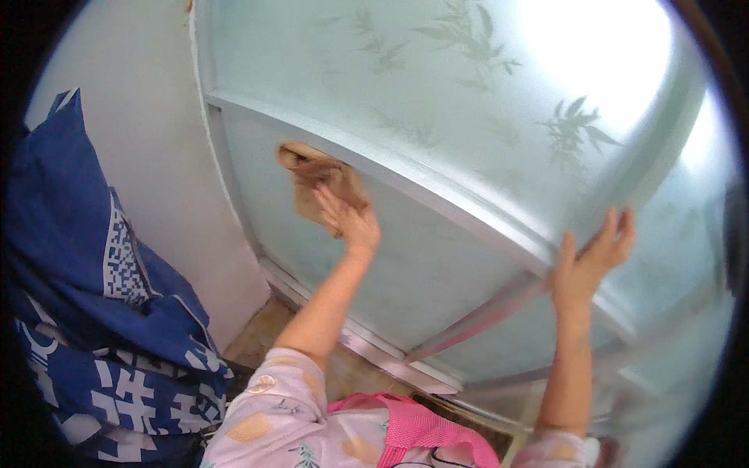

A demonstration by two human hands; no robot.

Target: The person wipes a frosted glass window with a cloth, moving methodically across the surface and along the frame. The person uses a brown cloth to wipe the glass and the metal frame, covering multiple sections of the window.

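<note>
With fingers extended, my left hand (351, 222) holds a folded brown cloth (330, 181) flat against the lower frosted glass panel (404, 269). The cloth sits just under the metal crossbar (374, 158), its upper part folded over. Farther right, my right hand (588, 263) is at the crossbar where an upright frame bar (485, 313) meets it. Its fingers are spread and hold nothing; they seem to rest on the frame or glass, though exact contact is hard to see. Above the crossbar, the upper frosted glass panel (374, 76) bears a leaf pattern.
At left, a blue fabric cover (58, 193) with white printed characters stands by a white wall (146, 117). Brownish floor tiles (263, 327) show below the lower metal track (374, 354). A pink strap (433, 433) lies across my patterned clothing.
</note>
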